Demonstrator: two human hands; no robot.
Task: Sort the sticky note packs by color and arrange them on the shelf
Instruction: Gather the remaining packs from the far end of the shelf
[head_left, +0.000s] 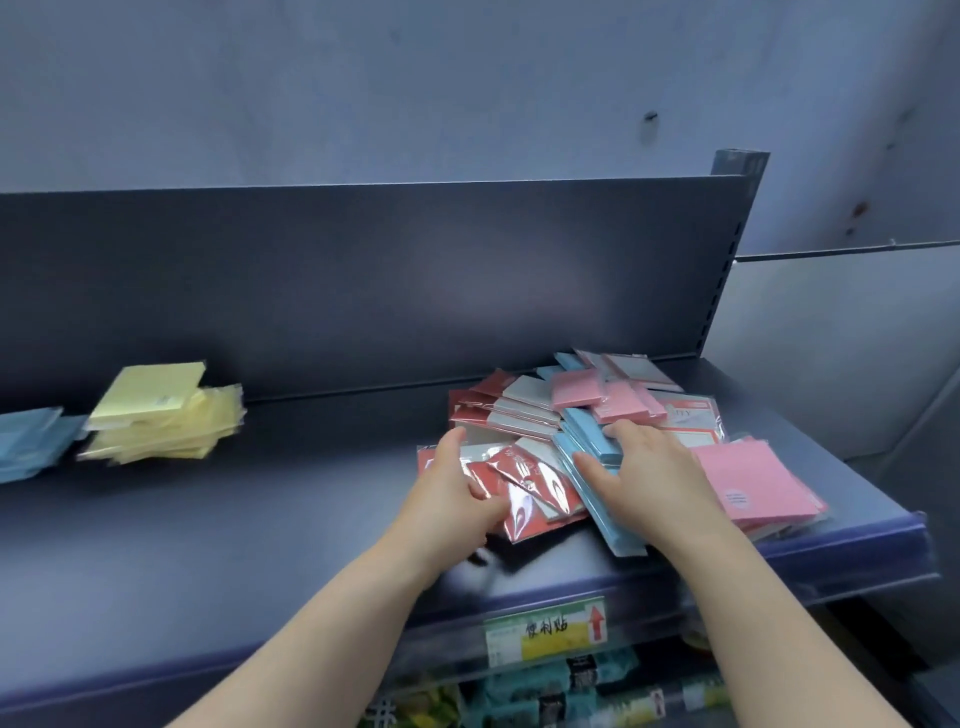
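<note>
A mixed heap of sticky note packs lies at the right of the dark shelf (260, 519): red packs (530, 483), light blue packs (587, 436) and pink packs (743, 478). My left hand (457, 499) grips the red packs at the heap's front left, thumb on top. My right hand (644, 467) rests on the light blue packs, fingers spread and thumb against their edge. At the left, a stack of yellow packs (161, 410) stands beside a blue stack (31, 441) cut off by the frame's edge.
The shelf's back panel (363, 286) rises behind the packs. A price label (545, 631) with a red arrow sits on the shelf's front rail. Packaged goods (571, 691) lie on the lower shelf. A grey wall stands behind.
</note>
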